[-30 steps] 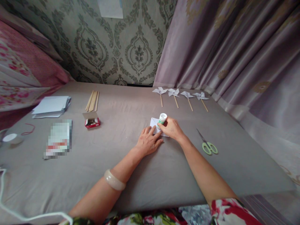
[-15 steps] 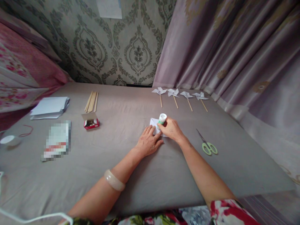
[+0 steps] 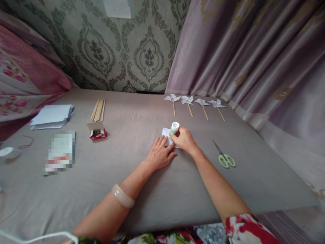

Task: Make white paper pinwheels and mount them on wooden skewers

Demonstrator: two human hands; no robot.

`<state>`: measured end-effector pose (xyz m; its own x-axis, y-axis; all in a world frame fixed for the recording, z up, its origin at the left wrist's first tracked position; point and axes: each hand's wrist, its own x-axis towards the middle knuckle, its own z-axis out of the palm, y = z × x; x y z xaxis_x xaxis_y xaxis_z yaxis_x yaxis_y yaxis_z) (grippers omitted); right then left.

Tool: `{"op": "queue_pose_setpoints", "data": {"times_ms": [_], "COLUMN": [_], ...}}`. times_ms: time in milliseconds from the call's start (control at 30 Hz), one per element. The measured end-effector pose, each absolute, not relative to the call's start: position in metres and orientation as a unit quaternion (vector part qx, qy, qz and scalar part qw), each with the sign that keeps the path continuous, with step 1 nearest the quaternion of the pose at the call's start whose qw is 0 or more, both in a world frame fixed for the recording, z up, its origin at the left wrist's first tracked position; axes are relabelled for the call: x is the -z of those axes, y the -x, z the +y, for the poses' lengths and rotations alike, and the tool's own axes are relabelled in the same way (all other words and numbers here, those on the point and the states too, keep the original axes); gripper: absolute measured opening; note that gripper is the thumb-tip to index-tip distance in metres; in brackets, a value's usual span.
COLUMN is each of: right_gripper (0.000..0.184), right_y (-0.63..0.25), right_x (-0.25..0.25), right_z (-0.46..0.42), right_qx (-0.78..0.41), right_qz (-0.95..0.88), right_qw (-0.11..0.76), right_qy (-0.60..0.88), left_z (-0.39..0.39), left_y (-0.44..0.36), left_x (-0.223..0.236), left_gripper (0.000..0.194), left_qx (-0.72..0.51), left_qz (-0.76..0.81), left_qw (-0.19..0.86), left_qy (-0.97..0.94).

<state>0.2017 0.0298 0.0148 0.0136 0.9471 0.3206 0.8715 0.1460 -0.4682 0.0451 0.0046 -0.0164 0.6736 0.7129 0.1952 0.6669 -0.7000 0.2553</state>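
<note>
My right hand (image 3: 186,139) is closed around a glue stick (image 3: 174,128) with a white end up and a green label. It holds the stick upright over a small white paper (image 3: 166,133) with fold or cut lines on it. The stick's lower end is hidden by my fingers. My left hand (image 3: 161,154) lies flat with fingers stretched out, their tips pressing on the paper's near left part. To the right of my right forearm lie scissors (image 3: 223,156) with green handles, blades pointing away.
Several paper pinwheels (image 3: 187,100) on sticks lie at the back right. At the left are a bundle of wooden sticks (image 3: 98,110), an open red box (image 3: 98,133), a stack of paper (image 3: 52,116), a blurred packet (image 3: 61,152) and a white tape roll (image 3: 9,152).
The glue stick and my right hand have shifted very slightly to the left over the paper. My left hand stays in place on it, and the camera view has moved a little.
</note>
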Motion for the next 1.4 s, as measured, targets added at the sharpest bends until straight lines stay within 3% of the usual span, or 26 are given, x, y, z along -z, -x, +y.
{"op": "queue_pose_setpoints", "data": {"times_ms": [1400], "right_gripper": [0.014], "right_y": [-0.2035], "right_x": [-0.0144], "right_z": [0.0311], "right_qx": [-0.043], "right_qz": [-0.691], "right_qw": [0.298], "right_qy": [0.657], "left_z": [0.0041], "left_y": [-0.0446], "left_x": [0.0181], "left_gripper": [0.049], "left_qx": [-0.158], "left_qz": [0.379], "left_qw": [0.094], "left_qy": [-0.907]}}
